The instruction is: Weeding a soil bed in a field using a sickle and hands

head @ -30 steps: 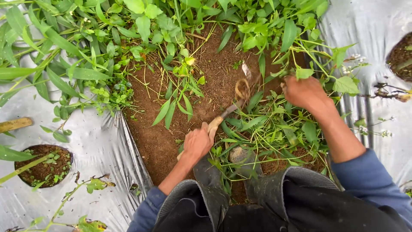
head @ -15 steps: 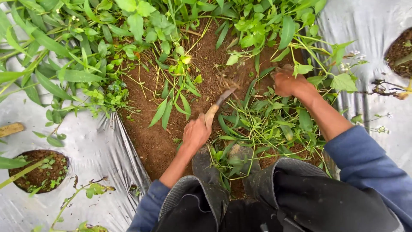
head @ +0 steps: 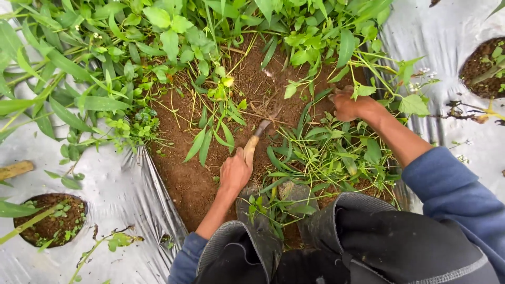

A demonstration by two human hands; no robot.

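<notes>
While the view looks straight down between the person's knees, these lines tell how things lie:

Left hand: the left hand [head: 235, 172] is closed in a fist around the pale wooden handle of a small hand hoe with a dark metal blade [head: 256, 141].

Tool axis: the hoe's long axis runs from the fist toward 1 o'clock, its blade end meeting the strip of bare brown soil [head: 184, 173] near thin dry roots.

Right hand: the right hand [head: 351, 105] lies at about 2 o'clock from the left, knuckles up, fingers curled down into the loose heap of cut green weeds and long grass stems [head: 326, 158]; whether it grips a stem, I cannot tell.

Nearer hand: the left is at the blade's line; the right sits well apart, beyond the weed heap.

Uncut growth: the dense broad-leaved green plants [head: 158, 31] stand at 12 o'clock, just past the blade tip.

Sides: the silver plastic mulch sheet [head: 79, 179] flanks the soil at 9 and 3 o'clock, with a round planting hole filled with soil [head: 50, 218] at 8 o'clock.

Legs: the dark rubber boots [head: 273, 210] rest at 6 o'clock among cut stems.
</notes>
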